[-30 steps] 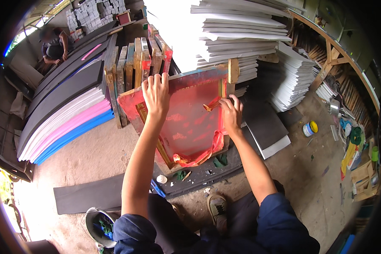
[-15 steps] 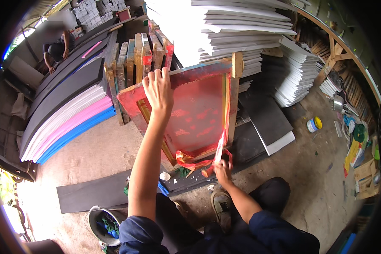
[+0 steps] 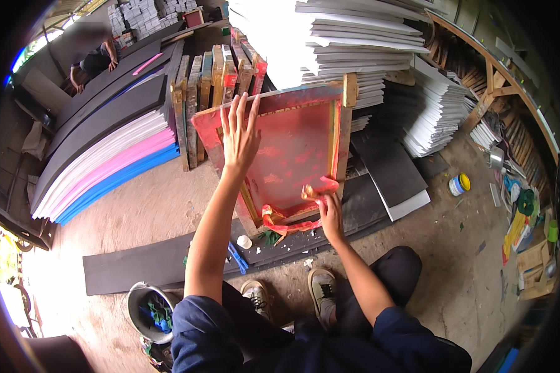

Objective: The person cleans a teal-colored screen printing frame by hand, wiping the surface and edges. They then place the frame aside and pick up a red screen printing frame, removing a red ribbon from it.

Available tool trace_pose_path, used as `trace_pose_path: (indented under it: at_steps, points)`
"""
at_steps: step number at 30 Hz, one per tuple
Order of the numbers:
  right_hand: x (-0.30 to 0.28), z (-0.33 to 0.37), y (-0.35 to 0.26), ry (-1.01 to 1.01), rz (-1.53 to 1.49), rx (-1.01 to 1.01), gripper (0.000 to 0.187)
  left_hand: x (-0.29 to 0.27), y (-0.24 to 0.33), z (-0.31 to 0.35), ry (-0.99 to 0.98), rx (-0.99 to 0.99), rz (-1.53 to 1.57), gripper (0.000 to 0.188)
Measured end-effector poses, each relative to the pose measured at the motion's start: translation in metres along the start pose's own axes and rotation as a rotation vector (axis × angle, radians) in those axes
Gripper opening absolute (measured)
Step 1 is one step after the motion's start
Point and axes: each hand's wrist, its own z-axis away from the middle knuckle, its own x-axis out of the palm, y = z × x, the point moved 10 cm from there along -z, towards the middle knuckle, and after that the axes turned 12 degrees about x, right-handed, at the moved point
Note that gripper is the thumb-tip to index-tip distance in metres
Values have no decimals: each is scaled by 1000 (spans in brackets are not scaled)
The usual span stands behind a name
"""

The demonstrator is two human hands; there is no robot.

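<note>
A screen-printing frame [image 3: 295,152] with red-stained mesh leans, tilted, in front of me. My left hand [image 3: 239,138] rests against its upper left part; the fingers are stretched out and apart, their tips at the top edge. At the lower right corner, my right hand [image 3: 331,216] is closed in a pinch on a strip of red-stained tape [image 3: 326,185]. The strip curls over the mesh from the frame's right side. More loose, crumpled red tape [image 3: 271,217] hangs along the bottom edge.
Several wooden frames [image 3: 214,78] stand behind, left of mine. Beside them lie stacked black, white, pink and blue sheets [image 3: 115,133]. White sheet stacks [image 3: 361,43] rise at the back. A bucket [image 3: 150,314], blue clip-like tool [image 3: 238,258] and yellow-lidded tin [image 3: 460,184] are around. Another person sits far left.
My right hand has moved up and slightly right, drawing the tape strip over the mesh. My left hand's fingers have straightened from their curl over the top edge. The view has shifted slightly.
</note>
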Motion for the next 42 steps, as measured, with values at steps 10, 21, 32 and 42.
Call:
trace_pose_path:
  at_steps: [10,21,32,42]
  points:
    - [-96,-102,-56,183,-20,-65,43,-29,-44,113,31,-270,89,86]
    - [-112,-135,75,-234,75,686,66,11,-65,214,-254,-387,238,96]
    - [-130,-146,97,-281,237,609,70,57,-56,252,-585,-302,276,93]
    - [-120,-121,100,-255,-1051,1010,86,65,-63,269,-706,-363,308,89]
